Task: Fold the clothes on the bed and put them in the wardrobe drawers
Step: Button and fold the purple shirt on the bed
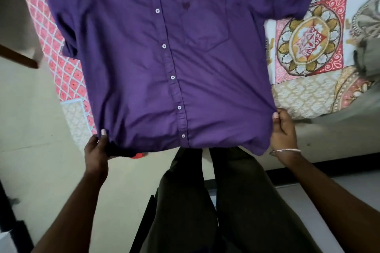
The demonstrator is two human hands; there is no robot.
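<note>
Spanning the bed (308, 92), the purple shirt (164, 57) lies buttoned, front up, hem at the near edge. Soft, light cloth should drape and crease easily; hem corners suit gripping. Open quilt lies to the right. Left hand (96, 150) and right hand (281, 129) pinch those corners.

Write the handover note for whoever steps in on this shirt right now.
Left hand pinches the left hem corner of the purple button-up shirt; right hand, with a bangle on its wrist, pinches the right corner. Shirt is spread front-up, buttoned, over the patterned bedspread, hem at the near edge. No fold made yet. A grey garment lies at the far right. Left: fold the shirt, then the rest, then put them in the drawers.
</note>
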